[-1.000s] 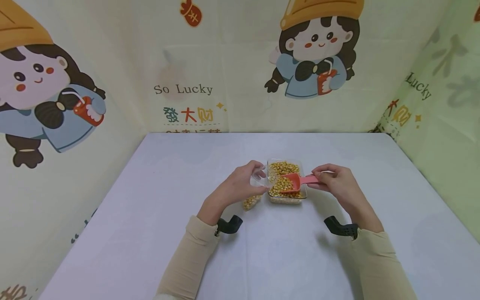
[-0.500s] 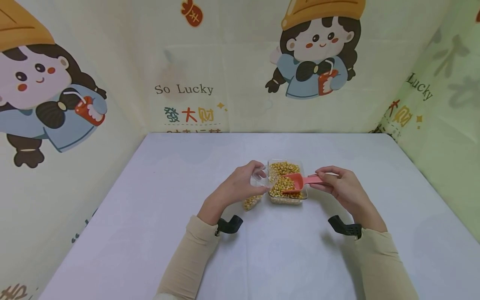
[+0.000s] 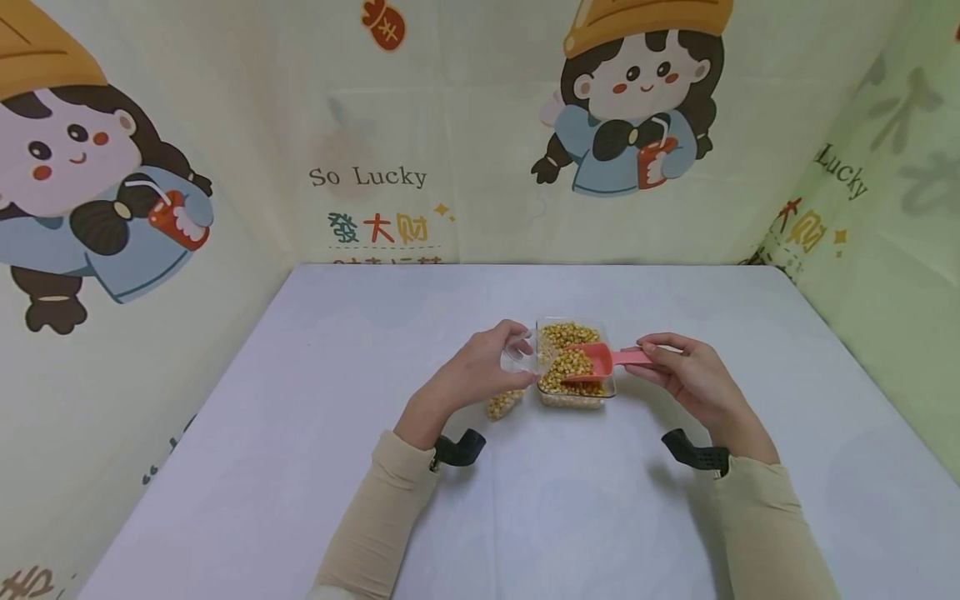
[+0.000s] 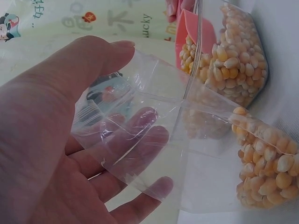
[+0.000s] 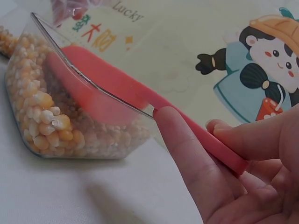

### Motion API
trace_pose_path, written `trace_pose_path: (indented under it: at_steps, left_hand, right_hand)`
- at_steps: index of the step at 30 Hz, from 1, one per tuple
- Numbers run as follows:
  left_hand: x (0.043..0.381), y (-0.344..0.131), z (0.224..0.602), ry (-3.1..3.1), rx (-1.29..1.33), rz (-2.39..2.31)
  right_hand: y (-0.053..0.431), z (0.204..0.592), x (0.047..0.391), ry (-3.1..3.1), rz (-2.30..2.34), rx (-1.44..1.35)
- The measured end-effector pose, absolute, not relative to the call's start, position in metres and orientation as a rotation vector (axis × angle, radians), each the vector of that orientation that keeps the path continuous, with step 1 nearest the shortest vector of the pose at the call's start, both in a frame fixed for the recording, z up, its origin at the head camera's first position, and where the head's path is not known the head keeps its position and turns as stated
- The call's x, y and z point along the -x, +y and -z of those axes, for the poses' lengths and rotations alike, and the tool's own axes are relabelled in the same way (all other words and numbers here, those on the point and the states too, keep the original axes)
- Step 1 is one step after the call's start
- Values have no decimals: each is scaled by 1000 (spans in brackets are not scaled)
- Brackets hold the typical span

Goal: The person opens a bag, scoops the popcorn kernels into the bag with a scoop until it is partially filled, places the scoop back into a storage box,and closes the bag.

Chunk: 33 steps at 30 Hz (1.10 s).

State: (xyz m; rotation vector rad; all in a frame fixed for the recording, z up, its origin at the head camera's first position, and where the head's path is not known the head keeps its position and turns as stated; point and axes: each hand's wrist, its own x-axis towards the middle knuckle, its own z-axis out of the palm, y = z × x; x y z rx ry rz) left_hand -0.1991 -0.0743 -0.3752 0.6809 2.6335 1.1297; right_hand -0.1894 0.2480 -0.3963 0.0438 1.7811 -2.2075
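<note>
Holding a clear bag [image 4: 205, 168] with curved fingers, the left hand [image 3: 480, 364] faces the right hand [image 3: 686, 372], which pinches a pink scoop [image 3: 601, 362].
The scoop bears corn [image 3: 570, 335] inside a clear box [image 3: 572, 402], beside the bag, about midway between the bench's [image 3: 585, 525] side edges.

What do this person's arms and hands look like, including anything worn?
The left hand and right hand are bare; no gloves or rings show. The left sleeve and right sleeve are long, plain beige and creased. At their ends sit a bent black left mount and matching right mount.
</note>
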Motion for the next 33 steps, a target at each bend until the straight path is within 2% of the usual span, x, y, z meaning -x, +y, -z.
trace_pose_path:
  at_steps: [33]
  left_hand:
    - [200,-74,377,2571,-751,-1176]
  right_hand:
    - [246,381,183,1714,2399,-1]
